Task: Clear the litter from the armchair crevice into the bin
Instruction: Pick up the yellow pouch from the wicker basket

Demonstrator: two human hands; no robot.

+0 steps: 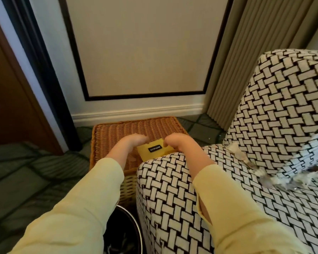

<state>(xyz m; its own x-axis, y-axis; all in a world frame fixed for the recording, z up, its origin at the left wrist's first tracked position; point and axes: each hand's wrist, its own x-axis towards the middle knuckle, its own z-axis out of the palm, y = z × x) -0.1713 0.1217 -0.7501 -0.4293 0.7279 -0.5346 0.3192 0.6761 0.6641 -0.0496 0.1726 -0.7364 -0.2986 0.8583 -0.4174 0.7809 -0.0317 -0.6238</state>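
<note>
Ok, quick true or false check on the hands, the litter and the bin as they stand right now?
1. Both hands hold the yellow card. True: the left hand and the right hand each pinch an end of the yellow card.
2. The card is over the black bin. False: it is over the wicker basket; the black bin sits nearer the person, under the left sleeve.
3. The crevice holds no litter. False: pale scraps of litter lie in the crevice of the armchair.
4. The wicker basket stands beside the armchair. True.
</note>
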